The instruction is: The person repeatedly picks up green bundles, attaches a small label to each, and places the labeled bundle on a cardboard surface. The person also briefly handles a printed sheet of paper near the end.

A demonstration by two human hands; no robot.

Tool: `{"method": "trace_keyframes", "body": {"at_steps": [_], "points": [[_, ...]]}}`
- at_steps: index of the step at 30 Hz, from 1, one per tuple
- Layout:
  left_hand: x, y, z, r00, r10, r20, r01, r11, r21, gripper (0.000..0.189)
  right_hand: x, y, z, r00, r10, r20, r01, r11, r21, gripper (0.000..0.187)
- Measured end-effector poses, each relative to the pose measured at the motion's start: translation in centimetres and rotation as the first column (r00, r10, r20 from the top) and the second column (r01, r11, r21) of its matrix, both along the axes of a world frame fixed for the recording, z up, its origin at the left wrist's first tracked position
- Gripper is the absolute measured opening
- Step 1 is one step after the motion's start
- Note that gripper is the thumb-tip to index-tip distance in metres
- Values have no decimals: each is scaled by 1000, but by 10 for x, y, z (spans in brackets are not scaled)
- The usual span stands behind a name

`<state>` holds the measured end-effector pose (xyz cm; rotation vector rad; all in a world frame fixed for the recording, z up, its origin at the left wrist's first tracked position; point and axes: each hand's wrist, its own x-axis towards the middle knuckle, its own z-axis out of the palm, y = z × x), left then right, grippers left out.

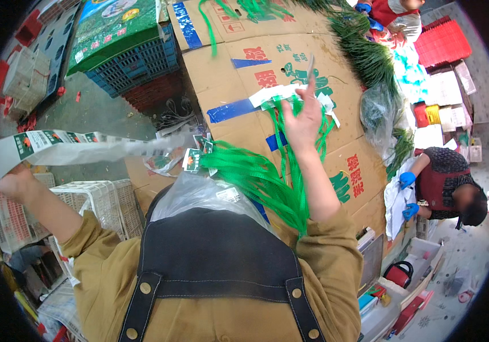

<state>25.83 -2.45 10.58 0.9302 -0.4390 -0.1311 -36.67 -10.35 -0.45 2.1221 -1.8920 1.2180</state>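
Observation:
My left hand point(15, 181), blurred, holds one end of a long backing strip of printed labels point(62, 149) out to the left. The strip runs across toward my chest, where its far part blurs. My right hand point(304, 122) is over the cardboard, thumb and index finger apart. A thin pale sliver point(311, 66) shows at the index fingertip; whether it is stuck there is unclear. Below that hand is a row of white labels point(276, 94) on green mesh netting bags point(283, 132). A bunch of green mesh bags point(248, 171) with label tags point(191, 160) lies against my apron.
Flattened cardboard point(236, 81) with blue tape covers the table. Green leafy stalks point(366, 51) line its far right edge beside a clear plastic bag point(379, 115). Two co-workers in blue gloves point(407, 179) stand at right. Crates point(137, 60) and white baskets point(94, 201) stand left.

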Motion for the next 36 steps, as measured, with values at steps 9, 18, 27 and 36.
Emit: {"method": "trace_keyframes", "body": {"at_steps": [9,18,27,36], "points": [[-58,41,-29,938,-234,-257,297,923,243,59,33,-68,-75,919,-53,-392,146,967,211,96],[-208,31,-80,258,-934,-247,910,149,388,13,25,-5,-9,698,-45,715,-174,958,229,68],[-377,19,-114,20,-813,-582,933,-194,304,31,71,118,17,409,-126,904,-258,934,247,69],[-386,31,-119,160,-772,-615,957,-33,289,19,45,135,44,860,-5,511,-36,997,71,40]]}}
